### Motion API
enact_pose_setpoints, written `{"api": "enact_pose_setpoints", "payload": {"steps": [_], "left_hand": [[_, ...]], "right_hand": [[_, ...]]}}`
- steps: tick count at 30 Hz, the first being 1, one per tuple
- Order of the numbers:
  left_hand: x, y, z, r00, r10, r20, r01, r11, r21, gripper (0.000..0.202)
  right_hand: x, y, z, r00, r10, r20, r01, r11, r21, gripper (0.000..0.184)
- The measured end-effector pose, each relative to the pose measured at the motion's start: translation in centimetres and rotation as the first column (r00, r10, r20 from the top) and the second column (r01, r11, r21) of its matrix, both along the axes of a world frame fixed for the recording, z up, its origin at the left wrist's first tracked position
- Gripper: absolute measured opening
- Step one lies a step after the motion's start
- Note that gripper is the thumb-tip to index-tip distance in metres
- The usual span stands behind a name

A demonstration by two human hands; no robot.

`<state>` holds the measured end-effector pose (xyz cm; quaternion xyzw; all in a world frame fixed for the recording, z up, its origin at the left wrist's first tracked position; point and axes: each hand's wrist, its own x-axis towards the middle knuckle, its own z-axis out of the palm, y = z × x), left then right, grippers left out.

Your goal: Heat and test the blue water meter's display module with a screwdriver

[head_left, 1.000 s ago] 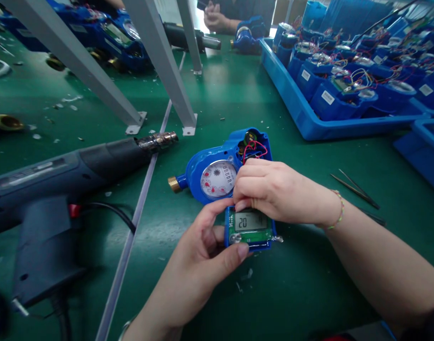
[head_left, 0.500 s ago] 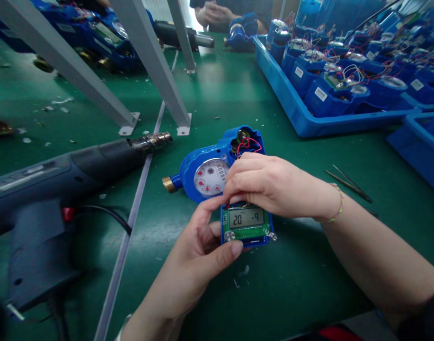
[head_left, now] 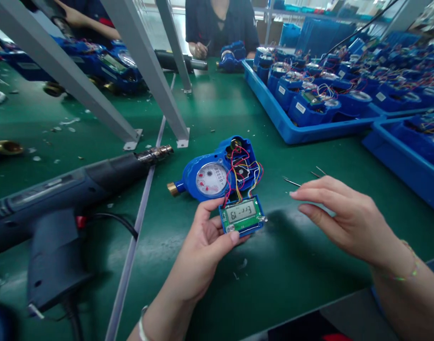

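My left hand [head_left: 209, 241] is closed around the lower left of a small blue-framed display module [head_left: 242, 215], thumb on its front edge. Its green circuit board carries an LCD with characters resembling "Err" and digits, seemingly upside down. Red, yellow and white wires [head_left: 238, 182] run from the module into the open compartment of a blue water meter [head_left: 191, 173] with a round dial and brass end, lying just behind. My right hand [head_left: 341, 215] is off to the right, fingers stretched, thumb apart. Beneath and beyond its fingers lie thin metal tool tips [head_left: 291, 182]; their rear parts are hidden.
A heat gun [head_left: 78, 189] lies at left, its nozzle pointing toward the meter. Grey metal posts [head_left: 149, 71] stand behind it. Blue trays [head_left: 291, 135] of wired meters fill the right back. Co-workers [head_left: 220, 28] are across the green table, beside further meters.
My right hand has left the module's wires and moved right, over the thin tools. The display reading has changed from "20 -9". My left hand keeps its hold; the view has tilted up slightly.
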<state>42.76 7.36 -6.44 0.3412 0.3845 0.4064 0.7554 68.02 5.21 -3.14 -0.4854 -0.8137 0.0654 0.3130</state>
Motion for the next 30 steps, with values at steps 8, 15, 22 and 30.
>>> {"api": "enact_pose_setpoints", "payload": {"steps": [8,15,22,30], "left_hand": [[-0.1,0.5,-1.4,0.995,0.008,-0.1,-0.001,0.998,0.07,0.059],[-0.6,1.5,-2.3,0.97,0.054,-0.239,-0.043,0.998,0.051,0.086],[-0.4,0.4,-1.6,0.987,0.042,-0.153,-0.035,0.998,0.051,0.053],[0.2,-0.2,-2.8,0.996,0.022,-0.085,-0.014,0.996,0.093,0.045]], "right_hand": [[9.4,-5.5,-10.1,0.727,-0.625,0.284,0.644,0.764,0.035,0.057],[8.4,-2.1,-10.1,0.766,-0.546,0.339,0.583,0.813,-0.008,0.042],[2.6,-5.2,-5.0,0.916,-0.383,0.117,0.399,0.896,-0.197,0.022],[-4.8,-8.9,-2.1,0.988,-0.04,-0.15,0.004,0.973,-0.23,0.028]]}}
